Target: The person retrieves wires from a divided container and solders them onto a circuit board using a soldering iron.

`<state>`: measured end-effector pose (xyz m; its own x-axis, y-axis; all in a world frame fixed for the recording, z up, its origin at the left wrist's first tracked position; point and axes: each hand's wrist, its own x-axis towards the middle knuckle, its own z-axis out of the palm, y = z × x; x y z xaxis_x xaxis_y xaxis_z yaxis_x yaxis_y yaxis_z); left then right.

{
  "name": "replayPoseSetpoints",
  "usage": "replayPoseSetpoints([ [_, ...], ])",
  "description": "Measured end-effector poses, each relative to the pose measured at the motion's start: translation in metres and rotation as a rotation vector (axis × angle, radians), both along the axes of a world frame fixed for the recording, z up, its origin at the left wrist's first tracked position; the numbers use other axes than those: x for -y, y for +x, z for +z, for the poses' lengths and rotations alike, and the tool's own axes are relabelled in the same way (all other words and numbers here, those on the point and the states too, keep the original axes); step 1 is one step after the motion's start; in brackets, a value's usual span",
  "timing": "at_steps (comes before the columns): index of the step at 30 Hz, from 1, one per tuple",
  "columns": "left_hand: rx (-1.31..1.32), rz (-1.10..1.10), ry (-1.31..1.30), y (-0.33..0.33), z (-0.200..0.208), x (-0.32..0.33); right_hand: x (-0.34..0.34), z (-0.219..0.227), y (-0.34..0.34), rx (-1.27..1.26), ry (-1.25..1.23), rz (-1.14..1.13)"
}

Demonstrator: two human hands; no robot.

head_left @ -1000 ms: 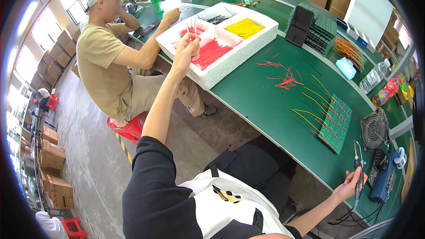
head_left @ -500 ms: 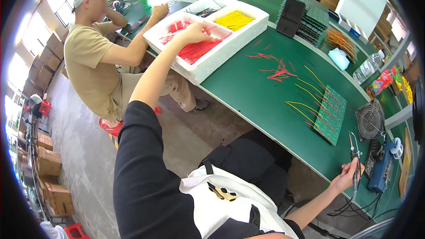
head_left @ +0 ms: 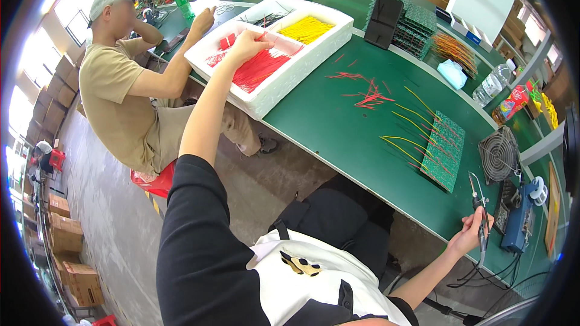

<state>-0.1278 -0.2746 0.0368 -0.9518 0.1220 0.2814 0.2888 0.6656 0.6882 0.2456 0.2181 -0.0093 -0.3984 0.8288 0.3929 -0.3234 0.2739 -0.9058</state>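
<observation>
My left hand [head_left: 246,47] reaches into a white foam box [head_left: 272,93], its fingers closed over the heap of red wires [head_left: 260,71]. A bit of red wire shows at the fingertips. Yellow wires [head_left: 306,29] and dark wires fill other compartments of the box. In my right hand [head_left: 468,234], at the table's right edge, is a soldering iron [head_left: 480,202], tip pointing up and away. A green circuit board panel [head_left: 444,154] lies between my hands, with several yellow and red wires standing out from it. Loose red wires [head_left: 371,93] are scattered on the green table [head_left: 314,127].
Beside the iron stand a round fan guard [head_left: 499,152] and a blue soldering unit with a solder spool [head_left: 519,223]. Farther back are a phone [head_left: 383,21], stacked boards [head_left: 417,27] and a bottle [head_left: 492,84]. A co-worker [head_left: 127,84] sits at the left.
My view has shifted slightly, moving the table things left in the picture. My left hand stays over the red wires; my right hand still holds the soldering iron.
</observation>
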Motion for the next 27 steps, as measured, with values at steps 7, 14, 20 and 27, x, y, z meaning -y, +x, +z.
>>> replayPoseSetpoints([
  [7, 0.008, -0.124, 0.184, 0.004, 0.008, -0.007, -0.002, -0.004, 0.000, -0.039, -0.039, -0.009],
  [14, -0.366, 0.084, 0.400, 0.013, 0.013, -0.010, -0.008, -0.008, -0.001, -0.049, -0.069, -0.093],
  [20, -0.574, -0.213, 0.954, 0.069, 0.047, -0.062, -0.011, -0.007, -0.001, -0.068, -0.077, -0.112],
  [27, -0.257, -0.586, 1.143, 0.143, 0.025, -0.191, -0.002, 0.002, -0.003, -0.079, -0.170, -0.124],
])
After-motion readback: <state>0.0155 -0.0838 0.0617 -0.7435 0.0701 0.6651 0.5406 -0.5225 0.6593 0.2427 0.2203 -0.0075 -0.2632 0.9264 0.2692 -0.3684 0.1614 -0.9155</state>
